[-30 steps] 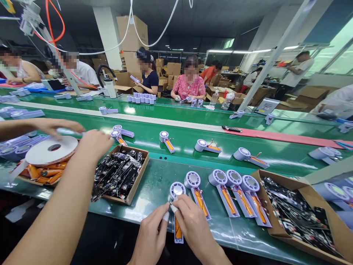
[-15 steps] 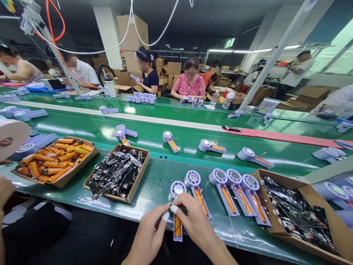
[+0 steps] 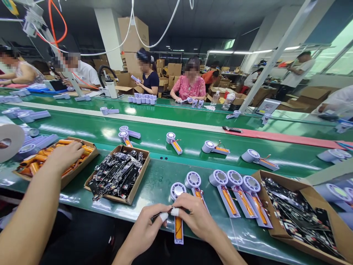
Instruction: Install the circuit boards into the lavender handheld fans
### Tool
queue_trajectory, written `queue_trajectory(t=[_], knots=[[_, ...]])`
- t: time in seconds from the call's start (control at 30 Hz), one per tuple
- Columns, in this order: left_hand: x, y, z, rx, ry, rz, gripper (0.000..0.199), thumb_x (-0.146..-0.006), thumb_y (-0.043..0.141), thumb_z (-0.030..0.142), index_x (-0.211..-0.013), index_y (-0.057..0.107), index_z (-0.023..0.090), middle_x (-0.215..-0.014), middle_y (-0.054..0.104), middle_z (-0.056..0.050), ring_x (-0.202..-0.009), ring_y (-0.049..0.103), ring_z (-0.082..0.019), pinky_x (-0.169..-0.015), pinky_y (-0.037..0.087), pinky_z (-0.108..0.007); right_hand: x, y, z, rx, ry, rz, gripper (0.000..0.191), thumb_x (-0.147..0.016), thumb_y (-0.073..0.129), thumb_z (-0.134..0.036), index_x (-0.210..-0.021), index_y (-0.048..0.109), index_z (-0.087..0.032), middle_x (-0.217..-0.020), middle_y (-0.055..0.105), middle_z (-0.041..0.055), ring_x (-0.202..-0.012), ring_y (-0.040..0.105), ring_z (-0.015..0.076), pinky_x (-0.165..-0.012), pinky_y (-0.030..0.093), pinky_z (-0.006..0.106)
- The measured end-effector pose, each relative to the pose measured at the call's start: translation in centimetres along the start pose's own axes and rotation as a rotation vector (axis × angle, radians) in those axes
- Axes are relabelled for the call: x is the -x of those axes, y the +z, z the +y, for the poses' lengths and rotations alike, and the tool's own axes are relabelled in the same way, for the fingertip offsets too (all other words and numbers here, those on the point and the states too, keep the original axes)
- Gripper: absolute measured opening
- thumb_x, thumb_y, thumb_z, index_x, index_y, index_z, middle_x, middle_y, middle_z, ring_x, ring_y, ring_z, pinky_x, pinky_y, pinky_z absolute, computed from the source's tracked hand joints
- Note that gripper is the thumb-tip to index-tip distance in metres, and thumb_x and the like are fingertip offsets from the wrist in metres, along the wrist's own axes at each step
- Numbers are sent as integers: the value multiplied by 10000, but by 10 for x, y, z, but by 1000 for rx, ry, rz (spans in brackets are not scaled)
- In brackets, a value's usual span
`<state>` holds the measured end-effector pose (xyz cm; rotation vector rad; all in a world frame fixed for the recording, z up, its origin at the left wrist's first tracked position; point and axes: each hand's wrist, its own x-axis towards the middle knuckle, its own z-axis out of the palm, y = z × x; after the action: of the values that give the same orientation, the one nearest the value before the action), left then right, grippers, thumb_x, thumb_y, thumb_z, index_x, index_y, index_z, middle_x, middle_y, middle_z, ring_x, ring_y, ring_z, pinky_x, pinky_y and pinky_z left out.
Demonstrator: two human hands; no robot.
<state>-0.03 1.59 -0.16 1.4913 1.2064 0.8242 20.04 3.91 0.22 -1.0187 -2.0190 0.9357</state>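
Both hands meet over a lilac fan body (image 3: 178, 191) at the bench's front edge; an orange battery (image 3: 178, 229) lies in its handle. My left hand (image 3: 147, 226) is closed, its thumb in a white finger cover, pinching something small and dark that is mostly hidden. My right hand (image 3: 194, 217), also with a white-covered thumb, pinches at the same spot; what it holds is too small to name. Just behind my right hand is another fan body (image 3: 192, 180), with several more (image 3: 220, 177) to the right.
Boxes of black circuit boards (image 3: 117, 173) (image 3: 300, 217) stand left and right. Another person's hand (image 3: 64, 154) is over a box of orange batteries (image 3: 34, 167). A green conveyor (image 3: 149, 141) carries fan bodies; people sit across it.
Another person's arm has reached into the battery box at the left. The fan bodies on the near conveyor have shifted slightly right. My hands remain together, with the fingers slightly shifted.
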Motion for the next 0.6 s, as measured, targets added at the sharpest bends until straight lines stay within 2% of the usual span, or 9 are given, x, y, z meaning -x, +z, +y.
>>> queue_trajectory(t=[0.17, 0.3, 0.37, 0.5, 0.6], knots=[[-2, 5, 0, 41, -4, -5, 230, -901, 557, 298, -1046, 718, 223, -877, 708, -49, -729, 642, -172, -629, 494, -234, 0, -1, -1, 65, 74, 26, 163, -941, 548, -232, -889, 702, -234, -839, 628, 18, -825, 566, 175, -730, 423, 283], [-3, 11, 0, 100, -22, -9, 261, -924, 526, 315, -1108, 686, 220, -888, 678, -38, -702, 611, -154, -593, 463, -221, -3, -8, -8, -11, 152, 0, 397, -1006, 398, -300, -749, 682, -196, -746, 589, 8, -705, 545, 150, -654, 407, 258], [-4, 15, 0, 123, -40, 4, 256, -928, 516, 299, -1114, 673, 221, -899, 681, -32, -689, 597, -144, -601, 462, -220, -4, -9, -11, -51, 175, 19, 455, -1015, 359, -327, -712, 665, -181, -709, 584, 6, -668, 532, 146, -634, 397, 252], [2, 22, 5, 104, -57, 55, 263, -936, 476, 290, -1132, 641, 231, -916, 699, -33, -727, 623, -165, -650, 493, -242, 1, -3, -19, -3, 253, 51, 352, -978, 440, -359, -768, 674, -200, -717, 622, 8, -678, 552, 162, -632, 388, 255], [15, 29, 9, 56, -59, 93, 324, -943, 432, 317, -1220, 593, 270, -1149, 687, -57, -975, 645, -216, -832, 506, -297, 6, 2, -20, 29, 365, 87, 243, -919, 529, -393, -858, 690, -221, -631, 582, -13, -582, 505, 153, -553, 358, 246]])
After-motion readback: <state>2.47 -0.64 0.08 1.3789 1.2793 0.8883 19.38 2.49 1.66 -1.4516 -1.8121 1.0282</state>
